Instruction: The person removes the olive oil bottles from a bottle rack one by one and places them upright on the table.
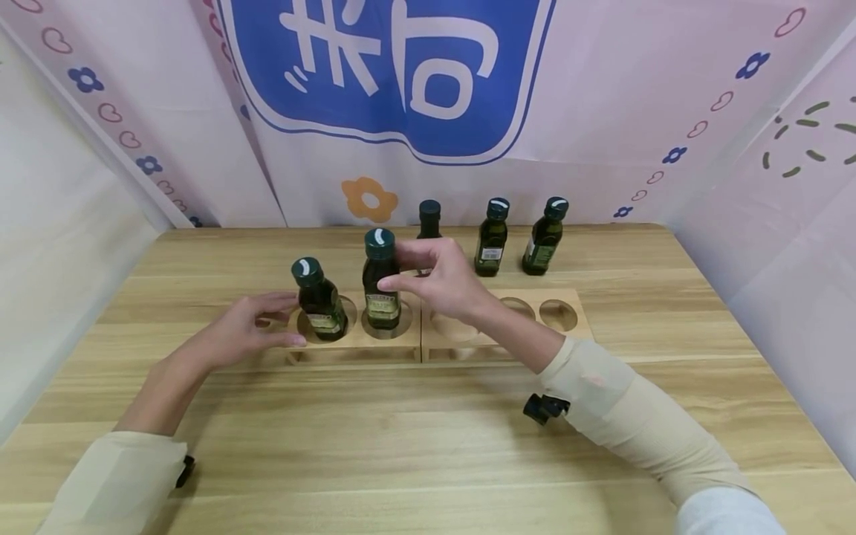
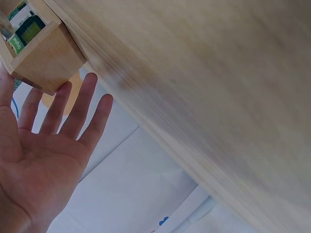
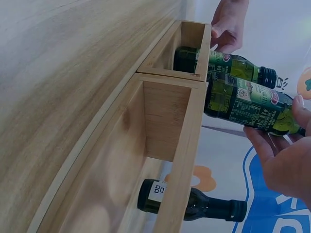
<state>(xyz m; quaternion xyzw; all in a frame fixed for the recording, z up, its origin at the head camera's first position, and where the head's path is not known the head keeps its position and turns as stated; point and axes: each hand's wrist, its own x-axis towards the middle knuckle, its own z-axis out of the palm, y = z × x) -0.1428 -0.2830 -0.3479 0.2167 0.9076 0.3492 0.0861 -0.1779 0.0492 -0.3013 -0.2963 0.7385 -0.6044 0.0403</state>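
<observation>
Both sleeved arms [image 1: 642, 416] reach forward.
The left hand [image 1: 244, 328], at the left edge of the left rack [image 1: 396, 345], has its fingers straight and spread; the right hand [image 1: 446, 282], raised near this rack's right edge, bends in a grip.

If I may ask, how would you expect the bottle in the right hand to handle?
The bottle in the right hand looks like glass, so it is probably stiff and breakable. Its shiny sides may be slippery. Tall and narrow, it might tip if pushed near its cap.
</observation>
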